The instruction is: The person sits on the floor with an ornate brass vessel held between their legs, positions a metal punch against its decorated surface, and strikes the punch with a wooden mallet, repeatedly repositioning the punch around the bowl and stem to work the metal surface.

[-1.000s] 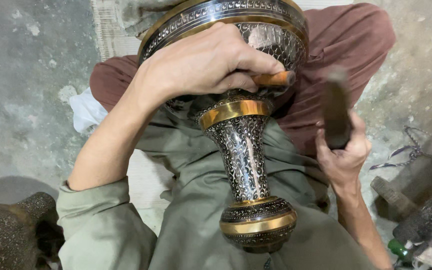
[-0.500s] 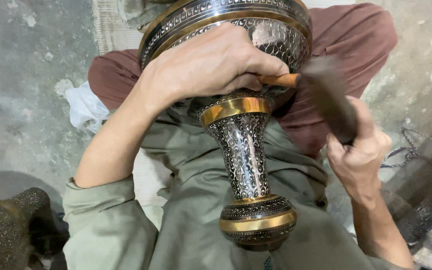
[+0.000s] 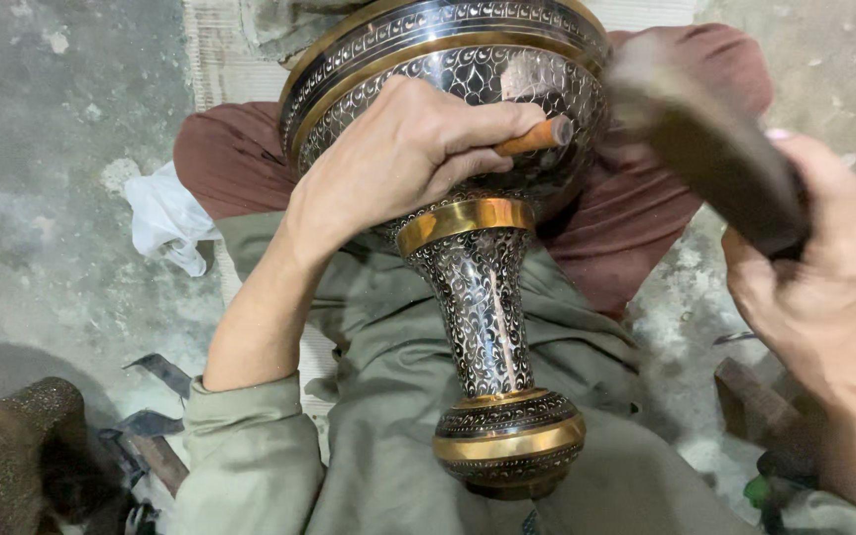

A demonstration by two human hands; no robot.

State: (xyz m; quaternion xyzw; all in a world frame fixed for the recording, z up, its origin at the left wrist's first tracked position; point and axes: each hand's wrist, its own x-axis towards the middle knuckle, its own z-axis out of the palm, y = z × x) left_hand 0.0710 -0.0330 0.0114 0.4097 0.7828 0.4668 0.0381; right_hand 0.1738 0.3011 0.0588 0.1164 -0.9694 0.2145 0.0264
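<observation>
The right hand [image 3: 824,287], to the right of the engraved vase [image 3: 478,287], is closed around a blurred dark hammer [image 3: 705,149]. The left hand [image 3: 398,159] grips an orange-handled chisel [image 3: 537,136] against the vase's bowl. The vase lies across the person's lap, and a white cloth [image 3: 165,218] sits on the floor to its left.

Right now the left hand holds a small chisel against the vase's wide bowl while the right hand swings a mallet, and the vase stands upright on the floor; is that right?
Not quite. The head view shows the vase lying across the person's lap, not upright. The left hand does hold the chisel to the bowl, and the right hand swings the mallet.
</observation>
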